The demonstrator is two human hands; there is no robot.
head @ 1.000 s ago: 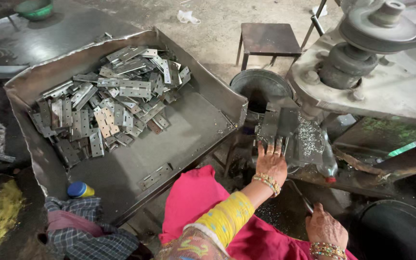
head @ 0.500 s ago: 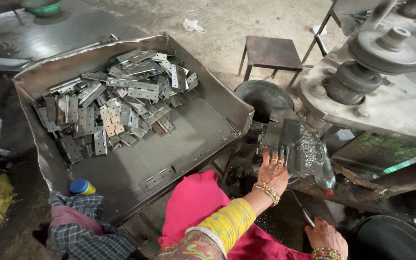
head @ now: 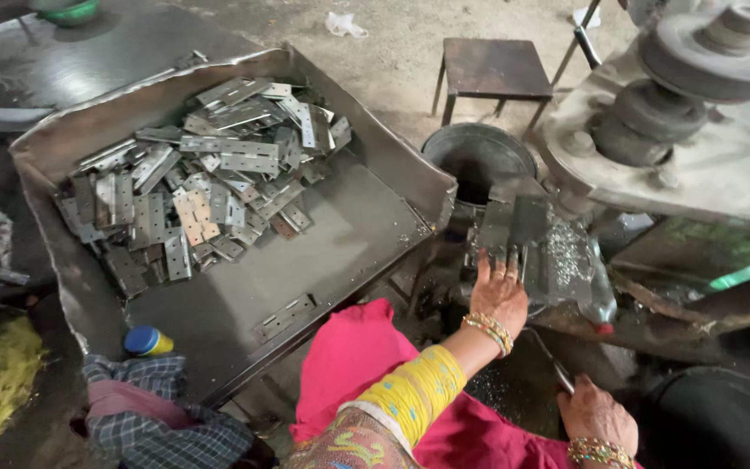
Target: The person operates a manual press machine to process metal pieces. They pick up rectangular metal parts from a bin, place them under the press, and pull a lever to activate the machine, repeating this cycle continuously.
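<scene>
Left hand, fingers spread flat, presses on a stack of flat grey metal plates standing on the machine bed at about 3 o'clock of the view's centre; nothing is pinched in this grip. Right hand, at 5 o'clock, curls around a thin dark metal lever; whether the grip is fully closed cannot be told. The plates appear stiff, thin, sharp-edged and likely heavy as a stack, best taken by the long side edges rather than the faces. Metal shavings lie just beside them at 3 o'clock and may make surfaces slippery. At 10 o'clock, a large bent sheet-metal tray holds a heap of grey perforated hinge plates. A dark round bucket stands between tray and machine; a small square stool at 12 o'clock; a stepped pulley at 2 o'clock.
</scene>
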